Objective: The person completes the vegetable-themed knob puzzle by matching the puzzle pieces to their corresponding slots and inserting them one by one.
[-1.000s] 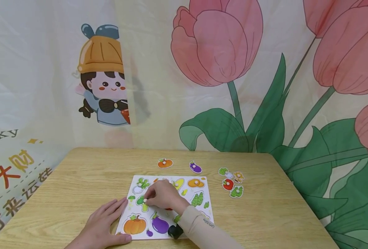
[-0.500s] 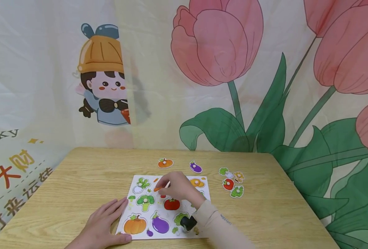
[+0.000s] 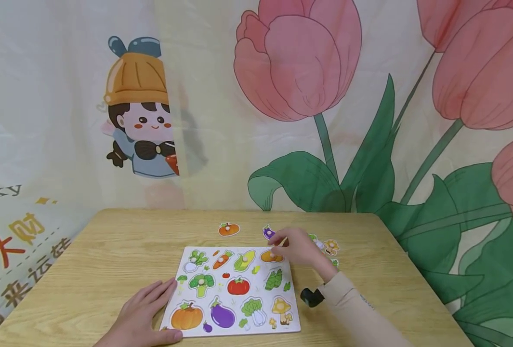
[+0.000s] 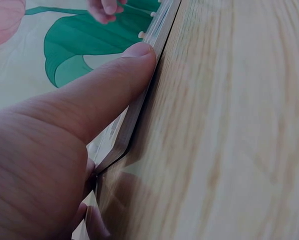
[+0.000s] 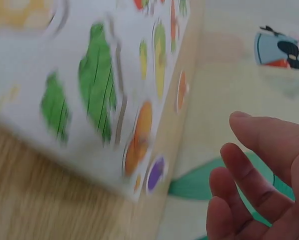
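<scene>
A white vegetable knob-puzzle board (image 3: pixel 226 333) lies on the table. My left hand (image 3: pixel 141 313) rests along its left side, thumb (image 4: pixel 114 82) on the near edge, fingers stretched out. Over the board's far right corner hovers my right hand (image 3: pixel 297 248), its thumb and loosely bent fingers apart with nothing between them, as the right wrist view shows. Just beyond its fingertips is an eggplant piece (image 3: pixel 268 232). Broccoli (image 3: pixel 201 284), carrot (image 3: pixel 221 261) and corn (image 3: pixel 244 260) pieces sit in the board. The right hand hides the loose tomato piece.
A loose pumpkin piece (image 3: pixel 229 229) lies behind the board. To the right are a mushroom piece (image 3: pixel 331 247) and a partly covered bok choy piece (image 3: pixel 317 241). A printed curtain (image 3: pixel 213 188) hangs behind the wooden table (image 3: pixel 109 250).
My right hand has gone from the broccoli piece's knob, across the carrot and corn, to the board's far right corner. The left hand stays at the board's edge.
</scene>
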Action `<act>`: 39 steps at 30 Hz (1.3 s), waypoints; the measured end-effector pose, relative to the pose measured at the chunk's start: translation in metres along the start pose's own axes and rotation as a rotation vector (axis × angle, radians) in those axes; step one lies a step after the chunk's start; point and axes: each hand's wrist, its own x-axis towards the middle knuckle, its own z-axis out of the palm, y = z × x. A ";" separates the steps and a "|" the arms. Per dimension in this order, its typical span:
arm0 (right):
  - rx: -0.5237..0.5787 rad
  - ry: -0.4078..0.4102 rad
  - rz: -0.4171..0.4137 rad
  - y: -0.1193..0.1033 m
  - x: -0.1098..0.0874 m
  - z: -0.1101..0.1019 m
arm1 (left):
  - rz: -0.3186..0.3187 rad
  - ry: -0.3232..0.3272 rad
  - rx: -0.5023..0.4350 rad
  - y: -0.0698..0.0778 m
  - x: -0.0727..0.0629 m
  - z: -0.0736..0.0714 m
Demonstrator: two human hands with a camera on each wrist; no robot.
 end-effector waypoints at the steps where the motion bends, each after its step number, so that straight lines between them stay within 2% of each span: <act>1: -0.009 0.010 -0.006 0.007 -0.002 -0.006 | -0.003 -0.004 0.002 0.000 0.000 0.000; 5: -0.048 0.027 -0.017 0.038 -0.010 -0.030 | -0.007 -0.011 0.004 0.000 0.000 0.000; 9: -0.070 0.004 -0.047 0.071 -0.015 -0.050 | -0.009 -0.013 0.012 0.000 0.000 -0.001; 14: -0.090 -0.026 -0.084 0.109 -0.022 -0.062 | -0.010 -0.010 0.007 0.001 0.000 -0.001; 17: -0.084 -0.038 -0.097 0.124 -0.026 -0.065 | -0.009 -0.009 0.004 0.001 -0.001 -0.001; 30: -0.049 -0.114 -0.106 0.149 -0.028 -0.056 | -0.050 -0.044 -0.032 0.003 -0.001 -0.001; 34: -0.065 -0.122 -0.103 0.152 -0.026 -0.053 | -0.041 -0.036 -0.037 0.005 -0.001 -0.003; 39: -0.074 -0.129 -0.059 0.152 -0.024 -0.049 | -0.037 -0.017 -0.043 0.004 -0.002 -0.003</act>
